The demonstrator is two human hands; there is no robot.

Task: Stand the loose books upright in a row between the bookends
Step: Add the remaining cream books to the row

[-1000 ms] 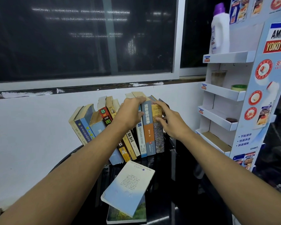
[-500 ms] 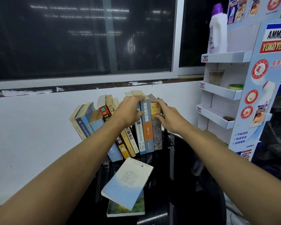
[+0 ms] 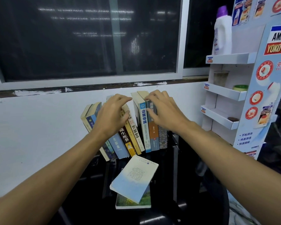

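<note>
A row of books stands against the white wall on the black table (image 3: 193, 184). The left group of books (image 3: 120, 143) leans to the left. My left hand (image 3: 112, 116) grips their tops, fingers curled over the upper edges and thumb on a spine. To the right, three upright books (image 3: 150, 135) stand together. My right hand (image 3: 165, 111) holds their tops, fingers over the upper edge and thumb on a spine. A narrow dark gap separates the two groups. In front, a light blue loose book (image 3: 135, 179) lies flat on a green loose book (image 3: 131, 203). The bookends are hard to make out against the dark table.
A white cardboard display rack (image 3: 225, 93) stands close to the right of the row, holding a white bottle with a purple cap (image 3: 222, 30), a glass and small jars. A dark window runs above the wall. The table's front edge curves at the lower right.
My right hand has moved left from the row's right side onto the tops of the upright books. My left hand has shifted left onto the leaning books, and a gap has appeared between the groups.
</note>
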